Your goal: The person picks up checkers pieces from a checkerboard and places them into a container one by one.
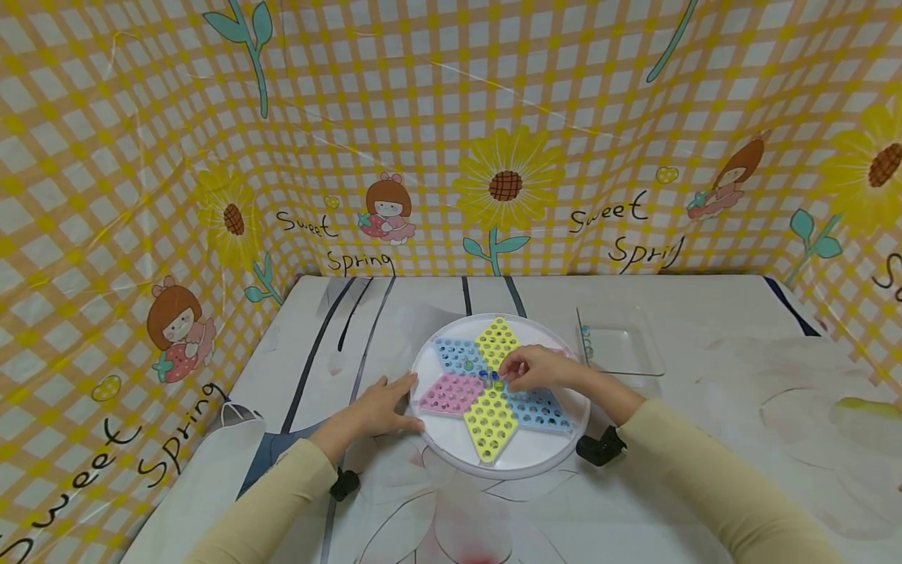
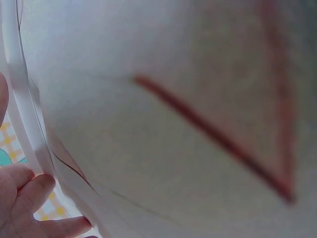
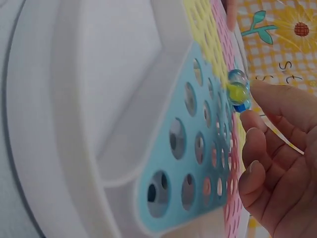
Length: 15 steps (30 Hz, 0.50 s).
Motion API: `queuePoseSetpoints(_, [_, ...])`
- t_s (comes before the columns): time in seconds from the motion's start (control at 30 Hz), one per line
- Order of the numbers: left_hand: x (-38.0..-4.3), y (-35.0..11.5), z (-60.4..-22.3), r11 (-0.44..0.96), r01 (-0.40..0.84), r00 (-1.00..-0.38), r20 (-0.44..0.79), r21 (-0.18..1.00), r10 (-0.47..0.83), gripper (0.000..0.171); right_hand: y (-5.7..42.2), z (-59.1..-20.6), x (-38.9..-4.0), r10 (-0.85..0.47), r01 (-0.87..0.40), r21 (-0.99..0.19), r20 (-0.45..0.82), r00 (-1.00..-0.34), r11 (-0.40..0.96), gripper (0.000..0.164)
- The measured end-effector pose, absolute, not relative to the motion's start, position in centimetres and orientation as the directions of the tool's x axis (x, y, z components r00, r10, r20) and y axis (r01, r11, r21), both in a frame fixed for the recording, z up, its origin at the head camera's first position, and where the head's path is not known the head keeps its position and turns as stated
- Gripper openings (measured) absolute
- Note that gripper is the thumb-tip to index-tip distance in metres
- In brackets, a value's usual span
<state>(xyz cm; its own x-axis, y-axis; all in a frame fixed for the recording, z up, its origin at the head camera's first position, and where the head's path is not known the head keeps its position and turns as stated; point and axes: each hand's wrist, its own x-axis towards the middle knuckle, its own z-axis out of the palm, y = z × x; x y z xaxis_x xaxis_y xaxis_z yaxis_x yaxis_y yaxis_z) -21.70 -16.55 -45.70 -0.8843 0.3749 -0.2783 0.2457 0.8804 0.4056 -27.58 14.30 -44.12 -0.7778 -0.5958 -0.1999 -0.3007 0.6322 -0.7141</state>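
A round white Chinese checkers board with a star of yellow, pink and blue perforated points lies on the table. My right hand is over the star's middle, fingers curled, thumb and forefinger pinching at a glass marble. In the right wrist view, yellow, clear and blue marbles cluster at those fingertips of the right hand. A greenish marble sits on the upper left blue point. My left hand spreads its fingers against the board's left rim.
A clear plastic tray with a few marbles at its left side stands behind my right forearm. A white item with a loop lies at the table's left edge. Checked cloth hangs behind and on both sides.
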Motion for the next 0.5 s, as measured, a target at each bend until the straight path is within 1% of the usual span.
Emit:
queuePoseSetpoints(0.3, [-21.77,-16.52,-45.79,0.882,0.242,-0.884,-0.282,0.405,0.372,0.089,13.76,-44.88,-27.23,-0.646,-0.368,-0.719,-0.145,-0.750,0.589,0.020])
queuePoseSetpoints(0.5, [-21.79,-16.55,-45.77,0.887,0.239,-0.886,-0.285,0.395,0.366,0.089,13.43,-44.80,-27.02,-0.654,-0.391,-0.705,-0.136,-0.745,0.592,0.016])
